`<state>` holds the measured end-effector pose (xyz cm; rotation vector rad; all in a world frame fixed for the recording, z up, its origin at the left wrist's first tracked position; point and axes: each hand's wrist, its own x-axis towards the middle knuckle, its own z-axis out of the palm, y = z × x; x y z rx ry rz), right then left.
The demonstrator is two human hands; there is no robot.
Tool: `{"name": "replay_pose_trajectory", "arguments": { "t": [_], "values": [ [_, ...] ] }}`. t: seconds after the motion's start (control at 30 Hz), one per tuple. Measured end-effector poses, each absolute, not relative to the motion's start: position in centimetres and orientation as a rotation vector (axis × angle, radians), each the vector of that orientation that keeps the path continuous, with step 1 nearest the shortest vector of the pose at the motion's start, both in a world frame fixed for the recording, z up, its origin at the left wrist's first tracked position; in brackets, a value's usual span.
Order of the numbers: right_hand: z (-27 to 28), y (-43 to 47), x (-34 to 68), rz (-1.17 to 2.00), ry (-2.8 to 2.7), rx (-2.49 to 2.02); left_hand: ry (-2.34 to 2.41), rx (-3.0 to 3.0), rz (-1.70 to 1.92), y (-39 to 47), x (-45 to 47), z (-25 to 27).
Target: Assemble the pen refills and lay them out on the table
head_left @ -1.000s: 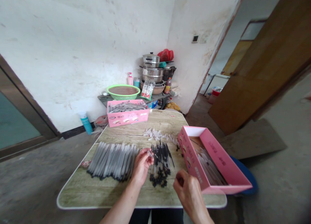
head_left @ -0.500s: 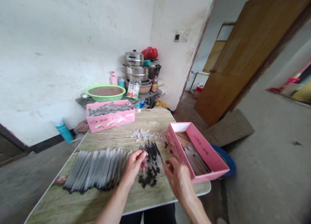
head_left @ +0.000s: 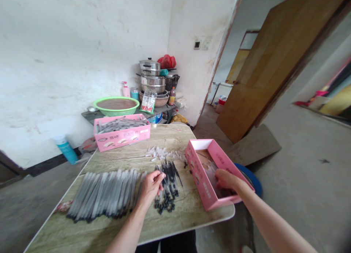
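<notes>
My left hand is closed in a pinch above the left side of a bundle of black pen refills; whatever is between its fingertips is too small to name. Inside the open pink box on the right, my right hand reaches down to the clear pen barrels, its fingers curled and partly hidden. Black pen caps lie at the near end of the refills. Left of my left hand, a wide row of translucent pens with dark ends lies side by side on the table.
Small whitish plastic pieces are scattered behind the refills. A second pink box full of pens stands at the table's back left. Beyond it are a green basin and stacked pots. A blue round object sits below the right box.
My right hand has moved right, from beside the refills into the pink box. My left hand keeps its pinch in nearly the same place. The view has shifted slightly.
</notes>
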<state>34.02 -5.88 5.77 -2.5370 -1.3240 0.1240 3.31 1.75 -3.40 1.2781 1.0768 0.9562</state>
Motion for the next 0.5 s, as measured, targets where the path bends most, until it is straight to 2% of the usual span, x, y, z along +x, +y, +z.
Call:
{"name": "replay_pose_trajectory", "arguments": {
  "t": [0.1, 0.17, 0.23, 0.43, 0.5],
  "values": [
    [5.5, -5.7, 33.9, 0.461, -1.422, -2.616, 1.034, 1.25, 0.985, 1.6, 3.3, -2.6],
    [5.6, -5.4, 33.9, 0.578, -1.496, -2.62, 0.979, 1.205, 1.02, 1.4, 3.2, -2.0],
    [6.2, -5.0, 34.1, 0.576, -1.575, -2.575, 0.909, 1.153, 1.044, 1.3, 3.0, -1.4],
    [10.0, -5.4, 31.5, 0.227, -1.625, -2.178, 0.686, 1.141, 0.935, -0.2, 2.3, 0.7],
    [11.0, -5.7, 28.7, 0.391, -1.479, -1.805, 0.649, 1.164, 0.874, -1.1, 2.5, 1.5]
  ]
}}
